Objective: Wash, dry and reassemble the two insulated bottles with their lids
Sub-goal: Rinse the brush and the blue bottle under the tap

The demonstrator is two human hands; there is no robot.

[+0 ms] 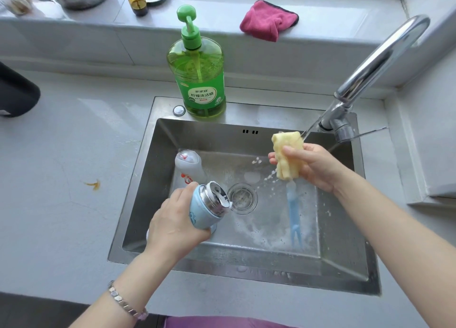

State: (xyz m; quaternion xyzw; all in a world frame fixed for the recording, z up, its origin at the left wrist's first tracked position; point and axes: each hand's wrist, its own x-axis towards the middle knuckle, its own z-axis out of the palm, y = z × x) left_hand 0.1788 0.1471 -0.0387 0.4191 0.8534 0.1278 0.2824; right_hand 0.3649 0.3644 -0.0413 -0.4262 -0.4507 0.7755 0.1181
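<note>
Over the steel sink (148,192), the left hand (172,219) wraps its fingers round the pale blue steel-necked insulated bottle (202,213), its long axis tilted, open mouth aimed right toward the right hand (315,166), whose fingers clench a yellow sponge cloth (287,154) under the tap stream (312,127).

Over the steel sink (138,179), the left hand (172,225) grips a blue bottle (206,209) tilted toward the drain (242,198), while the right hand (313,164) squeezes a yellow sponge (287,154) under the running tap (370,70), a white bottle (188,166) lying behind.
</note>
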